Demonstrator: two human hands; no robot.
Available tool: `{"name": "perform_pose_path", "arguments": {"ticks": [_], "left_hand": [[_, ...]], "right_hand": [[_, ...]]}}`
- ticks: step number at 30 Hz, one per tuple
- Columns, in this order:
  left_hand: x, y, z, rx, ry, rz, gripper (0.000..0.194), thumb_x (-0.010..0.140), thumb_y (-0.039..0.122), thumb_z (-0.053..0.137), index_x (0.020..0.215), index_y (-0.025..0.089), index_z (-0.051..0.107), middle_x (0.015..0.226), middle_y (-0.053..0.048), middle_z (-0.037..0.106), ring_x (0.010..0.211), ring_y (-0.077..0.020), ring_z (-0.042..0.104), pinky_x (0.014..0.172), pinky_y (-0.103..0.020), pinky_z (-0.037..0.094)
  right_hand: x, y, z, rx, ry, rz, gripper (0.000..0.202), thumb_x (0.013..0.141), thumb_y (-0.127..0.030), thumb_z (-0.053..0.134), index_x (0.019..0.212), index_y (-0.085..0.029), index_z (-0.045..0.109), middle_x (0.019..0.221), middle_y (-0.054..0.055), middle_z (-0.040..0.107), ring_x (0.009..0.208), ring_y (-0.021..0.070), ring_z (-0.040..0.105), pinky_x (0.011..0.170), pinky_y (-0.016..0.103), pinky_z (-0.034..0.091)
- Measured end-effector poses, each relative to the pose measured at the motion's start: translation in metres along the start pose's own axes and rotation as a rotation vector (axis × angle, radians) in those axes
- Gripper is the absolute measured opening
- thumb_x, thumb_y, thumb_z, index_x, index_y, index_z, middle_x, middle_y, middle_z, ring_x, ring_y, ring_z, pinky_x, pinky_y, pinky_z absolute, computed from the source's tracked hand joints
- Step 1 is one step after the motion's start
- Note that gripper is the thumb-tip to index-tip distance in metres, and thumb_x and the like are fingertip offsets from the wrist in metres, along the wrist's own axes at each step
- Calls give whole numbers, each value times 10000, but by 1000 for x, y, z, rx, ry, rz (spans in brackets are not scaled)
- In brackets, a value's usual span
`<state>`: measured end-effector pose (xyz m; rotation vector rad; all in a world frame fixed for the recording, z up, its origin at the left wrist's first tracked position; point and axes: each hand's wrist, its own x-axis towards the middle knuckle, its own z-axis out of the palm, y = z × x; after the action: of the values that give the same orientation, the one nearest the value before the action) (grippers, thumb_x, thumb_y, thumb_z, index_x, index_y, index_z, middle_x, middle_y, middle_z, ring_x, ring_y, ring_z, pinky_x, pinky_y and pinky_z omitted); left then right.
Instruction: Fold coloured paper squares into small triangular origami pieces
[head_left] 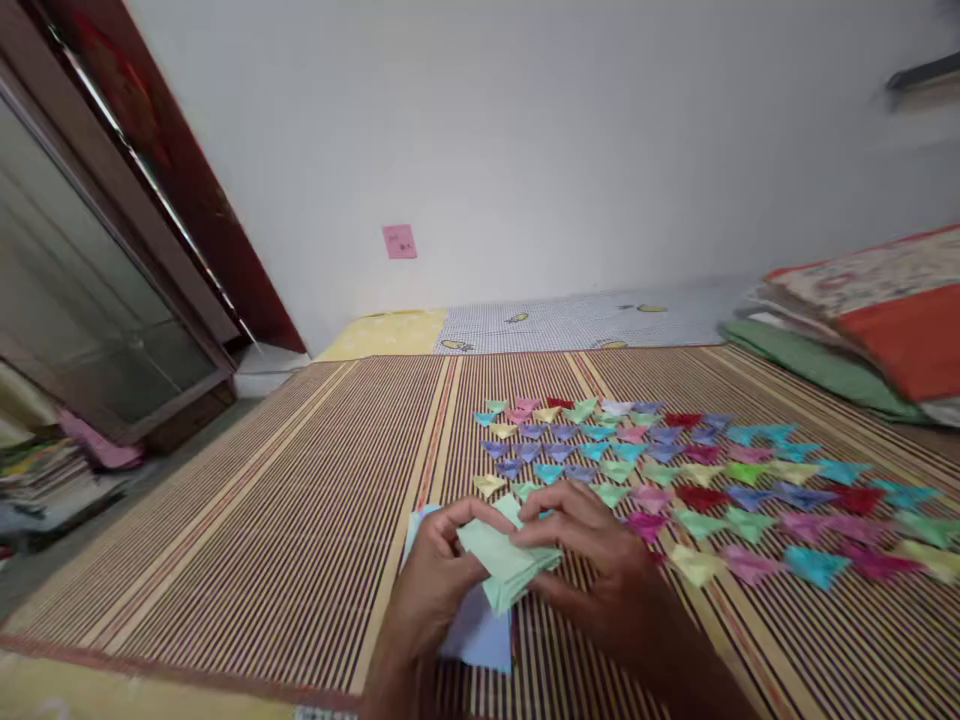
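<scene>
— What are we holding?
— We're pinching a folded pale green paper between the fingers of our left hand and right hand, over the striped mat.
— What are we seeing beneath it?
— We're seeing bluish sheets lying on the mat, with our left hand and the paper partly covering them.
— And what are we facing farther right?
— We're looking at rows of small folded papers in many colours, spreading beyond and beside our right hand.
</scene>
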<state>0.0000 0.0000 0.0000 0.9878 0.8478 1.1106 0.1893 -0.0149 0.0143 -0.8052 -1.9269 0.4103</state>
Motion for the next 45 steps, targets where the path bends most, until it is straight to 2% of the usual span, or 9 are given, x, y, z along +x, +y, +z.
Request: {"name": "perform_pose_path", "arguments": {"ticks": [6, 12, 16, 22, 25, 28, 33, 38, 45], "left_hand": [[-5, 6, 0, 25, -87, 37, 312, 643, 87, 874, 918, 185, 766, 743, 21, 693, 623, -92, 570, 577, -162, 442], [-4, 6, -4, 11, -65, 73, 243, 725, 190, 872, 949, 189, 778, 838, -19, 721, 717, -117, 621, 677, -198, 491], [-6, 11, 1, 54, -50, 87, 340, 709, 232, 887, 1031, 199, 784, 889, -35, 728, 741, -132, 627, 665, -205, 490], [-6, 13, 2, 162, 59, 59, 219, 704, 308, 884, 843, 153, 816, 679, -24, 686, 605, -107, 567, 591, -198, 441], [-6, 12, 5, 199, 74, 52, 241, 709, 337, 878, 846, 149, 817, 653, -11, 656, 595, -107, 551, 582, -202, 430], [-6, 11, 8, 208, 45, 40, 262, 712, 371, 876, 818, 148, 790, 639, 1, 632, 592, -110, 547, 577, -204, 423], [-4, 10, 5, 265, 124, 72, 314, 761, 436, 836, 730, 147, 716, 565, 27, 576, 506, -90, 478, 496, -190, 361], [-6, 10, 7, 223, 71, 52, 314, 720, 414, 874, 780, 146, 724, 635, 17, 610, 536, -92, 490, 516, -193, 395], [-6, 9, 7, 224, 50, 21, 306, 696, 379, 886, 710, 142, 692, 571, 42, 543, 498, -81, 439, 477, -191, 343]], "right_hand": [[0, 0, 3, -31, -5, -37, 214, 886, -10, 560, 817, -199, 633, 815, 14, 634, 828, 205, 556, 733, 342, 413], [-1, -4, 6, -93, -12, -15, 320, 853, 16, 568, 1052, -200, 695, 1007, 57, 659, 963, 238, 578, 808, 373, 458], [-1, -2, 10, -158, -16, -20, 247, 904, -14, 550, 975, -192, 707, 934, 53, 645, 893, 234, 560, 765, 363, 438], [-1, 4, 10, -202, 68, -24, 192, 984, -74, 537, 924, -158, 699, 841, 55, 615, 839, 222, 543, 738, 349, 415], [0, 4, 12, -186, 80, 6, 190, 993, -119, 561, 834, -171, 651, 804, 39, 597, 810, 211, 539, 720, 336, 413], [0, 3, 12, -132, 91, 92, 210, 970, -156, 592, 763, -192, 593, 784, 25, 583, 787, 204, 547, 696, 326, 422], [0, 4, 2, 22, 62, 249, 55, 880, -187, 662, 855, -218, 624, 866, 19, 646, 842, 210, 613, 738, 335, 475], [0, 7, 0, 95, 35, 295, 244, 936, -263, 622, 705, -214, 562, 740, -5, 581, 726, 176, 588, 663, 314, 449], [-1, 8, 10, 59, 82, 285, 284, 909, -247, 635, 663, -218, 497, 675, -33, 508, 628, 140, 500, 566, 280, 379]]}}
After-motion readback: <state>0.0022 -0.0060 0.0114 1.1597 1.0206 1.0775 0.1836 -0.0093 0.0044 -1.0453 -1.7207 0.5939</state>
